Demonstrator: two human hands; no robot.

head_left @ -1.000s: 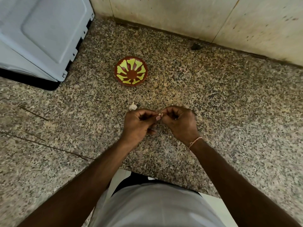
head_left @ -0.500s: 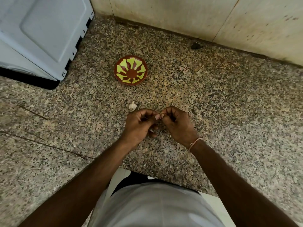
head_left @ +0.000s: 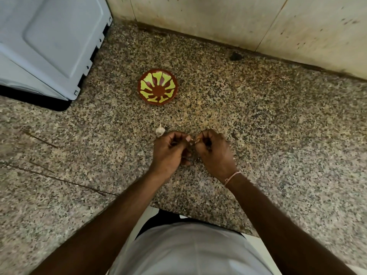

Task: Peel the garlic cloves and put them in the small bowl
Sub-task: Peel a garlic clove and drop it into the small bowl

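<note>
Peeling: both hands meet over the counter, pinching one small garlic clove (head_left: 193, 141) between them
Left hand (head_left: 168, 153): fingers curled in, thumb and forefinger tips on the clove's left end
Right hand (head_left: 215, 153): fingers curled in, tips on the clove's right end; thin pink band (head_left: 231, 178) at the wrist
Clove: mostly hidden by the fingertips, only a pale sliver shows; how much skin is off, cannot tell
Second garlic piece (head_left: 160, 130): lies on the counter, just beyond the left hand's knuckles, pale with a pointed tip
Small bowl (head_left: 157, 86): red-brown with yellow-green petal pattern, sits on the counter beyond the hands, well apart from them; no cloves visible inside
Counter (head_left: 268, 135): speckled granite, beige and black; thin dark cracks or scratches run across the left part; front edge cuts diagonally near the person's body
Wall (head_left: 218, 18): pale tile, stained, dark grime along the joint with the counter
Dark spot (head_left: 235, 56): on the counter close to the wall
Appliance (head_left: 49, 40): light grey casing, far left, standing on the counter
Person: light-coloured garment at bottom of view
</note>
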